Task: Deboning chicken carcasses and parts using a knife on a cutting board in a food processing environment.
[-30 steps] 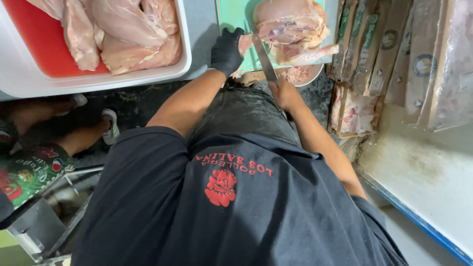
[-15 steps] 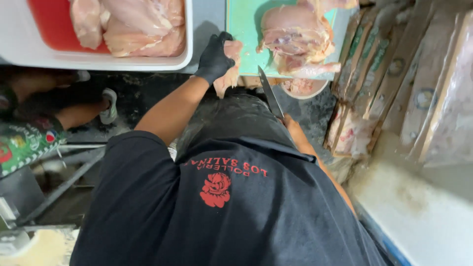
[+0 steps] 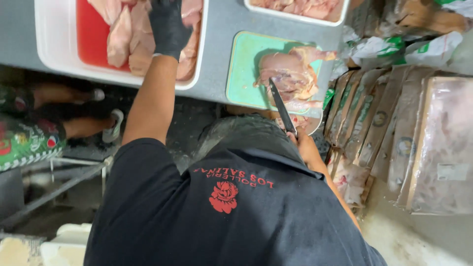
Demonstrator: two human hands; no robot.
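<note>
Overhead, head view:
Left hand: the gloved left hand (image 3: 169,24) lies spread on raw chicken pieces (image 3: 129,42) in the white tray (image 3: 54,61), left of the green cutting board (image 3: 241,74); whether it grips any, I cannot tell.
Right hand: the bare right hand (image 3: 303,145), just below the board, is clamped on a dark knife (image 3: 282,106).
Knife: its tip touches the chicken carcass (image 3: 290,76) on the board.
Bench: the grey bench (image 3: 221,29) carries tray and board.
Cartons: cardboard boxes (image 3: 389,123) stand right of the board.

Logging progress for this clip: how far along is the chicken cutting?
Done: one piece of raw chicken lies opened on the green cutting board. In hand: the right hand holds the knife over it; the gloved left hand reaches into the white tray of raw chicken pieces. Left: those tray pieces look uncut.
</note>
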